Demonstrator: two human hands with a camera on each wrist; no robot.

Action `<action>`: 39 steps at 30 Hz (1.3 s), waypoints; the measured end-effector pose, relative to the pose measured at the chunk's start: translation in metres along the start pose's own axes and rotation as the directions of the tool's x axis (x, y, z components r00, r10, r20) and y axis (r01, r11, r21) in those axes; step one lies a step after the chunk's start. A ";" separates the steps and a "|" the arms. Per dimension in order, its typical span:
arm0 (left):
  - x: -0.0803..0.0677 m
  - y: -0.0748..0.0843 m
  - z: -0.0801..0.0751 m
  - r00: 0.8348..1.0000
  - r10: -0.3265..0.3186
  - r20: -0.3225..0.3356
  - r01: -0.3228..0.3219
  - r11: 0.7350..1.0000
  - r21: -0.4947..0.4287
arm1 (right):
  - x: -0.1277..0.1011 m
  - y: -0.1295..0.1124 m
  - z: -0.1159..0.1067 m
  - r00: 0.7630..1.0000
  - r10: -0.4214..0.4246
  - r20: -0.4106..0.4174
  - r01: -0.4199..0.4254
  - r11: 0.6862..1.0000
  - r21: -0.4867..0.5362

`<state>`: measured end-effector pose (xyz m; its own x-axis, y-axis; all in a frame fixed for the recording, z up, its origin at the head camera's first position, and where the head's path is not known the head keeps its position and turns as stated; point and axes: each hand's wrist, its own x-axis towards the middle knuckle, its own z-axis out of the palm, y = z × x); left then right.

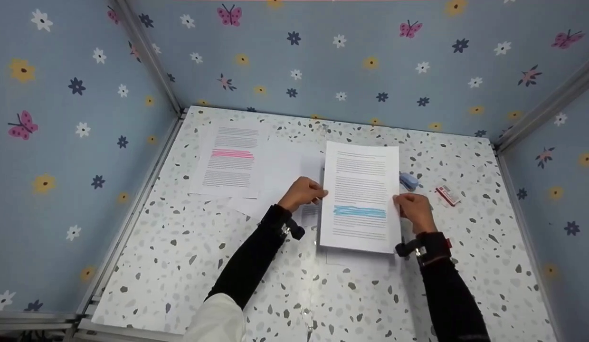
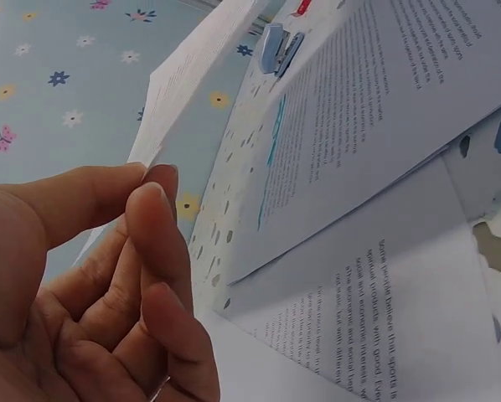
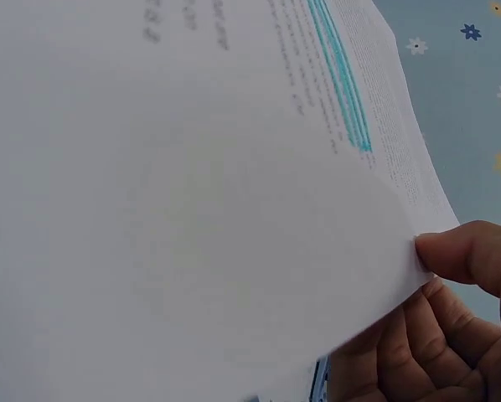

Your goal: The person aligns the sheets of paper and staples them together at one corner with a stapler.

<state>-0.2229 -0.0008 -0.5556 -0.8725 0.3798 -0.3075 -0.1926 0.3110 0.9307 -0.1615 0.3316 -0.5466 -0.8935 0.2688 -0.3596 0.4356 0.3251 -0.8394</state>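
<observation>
A stack of printed sheets (image 1: 361, 190) with a blue highlighted band is held up over the speckled table (image 1: 190, 247). My left hand (image 1: 318, 194) pinches its left edge between thumb and fingers (image 2: 154, 193). My right hand (image 1: 399, 202) pinches the right edge, thumb (image 3: 464, 251) on top and fingers beneath. In the right wrist view the stack (image 3: 192, 184) fills most of the frame. The left wrist view shows the stack's edge (image 2: 192, 75) raised, with another printed sheet (image 2: 384, 310) lying flat under it.
A sheet with a pink highlighted band (image 1: 230, 159) and plain sheets (image 1: 278, 178) lie at the back left. A blue stapler (image 1: 408, 180) and a small red-and-white box (image 1: 447, 195) sit right of the stack. Flowered walls (image 1: 61, 142) enclose the table on three sides.
</observation>
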 end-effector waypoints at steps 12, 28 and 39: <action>0.001 -0.013 0.029 0.999 -0.034 -0.033 0.038 0.990 0.134 | -0.002 0.025 -0.005 0.999 0.034 -0.016 -0.034 0.999 -0.042; -0.001 -0.031 0.047 0.992 -0.064 -0.111 0.087 0.973 0.214 | -0.004 0.035 -0.003 0.999 0.018 -0.041 -0.027 0.973 -0.229; -0.004 -0.031 0.050 0.988 -0.021 -0.152 0.072 0.938 0.339 | -0.004 0.040 -0.003 0.999 0.001 -0.041 -0.011 0.968 -0.251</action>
<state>-0.1906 0.0317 -0.5933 -0.9264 0.2362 -0.2933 -0.0913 0.6149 0.7833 -0.1405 0.3463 -0.5772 -0.8881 0.3061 -0.3429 0.4586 0.5392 -0.7063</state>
